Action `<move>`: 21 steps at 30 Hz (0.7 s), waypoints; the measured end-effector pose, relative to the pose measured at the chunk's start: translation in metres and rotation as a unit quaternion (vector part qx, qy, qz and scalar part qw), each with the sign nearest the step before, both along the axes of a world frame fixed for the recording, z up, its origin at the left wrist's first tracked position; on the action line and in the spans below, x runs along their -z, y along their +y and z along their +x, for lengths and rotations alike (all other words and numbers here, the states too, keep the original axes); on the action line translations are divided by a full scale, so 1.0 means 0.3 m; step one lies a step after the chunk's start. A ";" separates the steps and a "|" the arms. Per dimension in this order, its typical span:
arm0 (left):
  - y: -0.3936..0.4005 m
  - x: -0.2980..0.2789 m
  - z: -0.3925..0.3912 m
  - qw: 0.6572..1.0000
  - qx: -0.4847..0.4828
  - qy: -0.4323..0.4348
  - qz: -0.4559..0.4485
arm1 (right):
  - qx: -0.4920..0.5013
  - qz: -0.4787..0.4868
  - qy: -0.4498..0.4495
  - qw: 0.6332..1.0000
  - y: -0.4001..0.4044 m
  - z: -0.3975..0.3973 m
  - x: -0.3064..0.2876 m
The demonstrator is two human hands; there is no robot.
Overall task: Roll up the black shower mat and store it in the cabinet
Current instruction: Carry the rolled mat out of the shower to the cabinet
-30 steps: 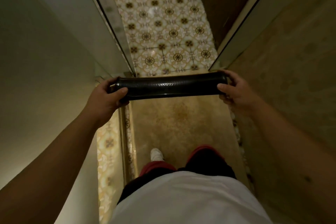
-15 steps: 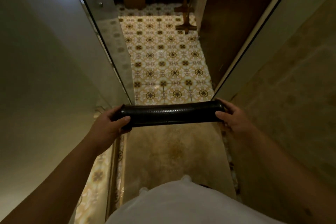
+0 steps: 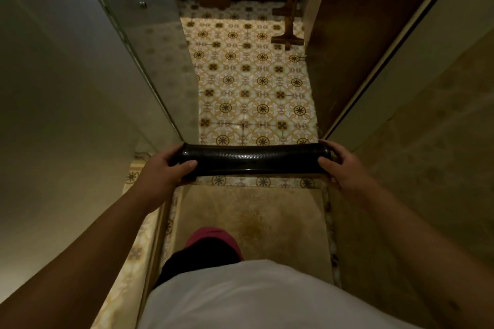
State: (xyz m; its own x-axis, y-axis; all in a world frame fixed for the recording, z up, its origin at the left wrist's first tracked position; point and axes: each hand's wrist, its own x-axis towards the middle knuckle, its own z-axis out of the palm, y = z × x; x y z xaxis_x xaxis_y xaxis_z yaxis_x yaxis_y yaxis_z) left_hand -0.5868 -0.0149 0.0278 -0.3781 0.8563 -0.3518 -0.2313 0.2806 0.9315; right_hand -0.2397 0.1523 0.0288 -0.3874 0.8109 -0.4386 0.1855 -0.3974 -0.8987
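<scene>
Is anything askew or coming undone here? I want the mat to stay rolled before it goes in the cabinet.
Nothing stands out. The black shower mat is a tight, level roll, with the left hand and right hand gripping its ends. No flap hangs loose, and the patterned floor ahead shows no spill.

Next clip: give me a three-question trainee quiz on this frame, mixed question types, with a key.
1. True or false: the black shower mat is already rolled into a tube.
2. Multiple choice: how is the mat held? A) left hand alone B) left hand and right hand, one at each end C) tucked under an arm
3. Fill in: past the mat lies a patterned ____ floor.

Key: 1 true; 2 B; 3 tile.
</scene>
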 end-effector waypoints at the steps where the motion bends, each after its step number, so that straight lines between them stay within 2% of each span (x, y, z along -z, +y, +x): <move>1: 0.029 -0.001 -0.007 1.000 -0.010 -0.003 0.001 | 0.003 0.002 -0.001 1.000 0.026 -0.009 0.003; 12: 0.464 0.051 -0.256 1.000 0.003 -0.004 0.014 | 0.022 -0.012 -0.030 0.999 0.421 -0.247 0.063; 21: 0.882 0.061 -0.505 0.998 0.052 -0.015 -0.011 | 0.064 -0.021 -0.056 0.996 0.749 -0.456 0.022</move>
State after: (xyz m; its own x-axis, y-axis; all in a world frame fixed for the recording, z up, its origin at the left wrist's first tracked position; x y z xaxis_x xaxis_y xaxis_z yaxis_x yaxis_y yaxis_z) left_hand -0.7384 0.2496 0.0094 -0.2758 0.8829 -0.3801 -0.2271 0.3244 0.9183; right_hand -0.3764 0.3769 0.0222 -0.2291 0.8306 -0.5075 0.2295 -0.4606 -0.8574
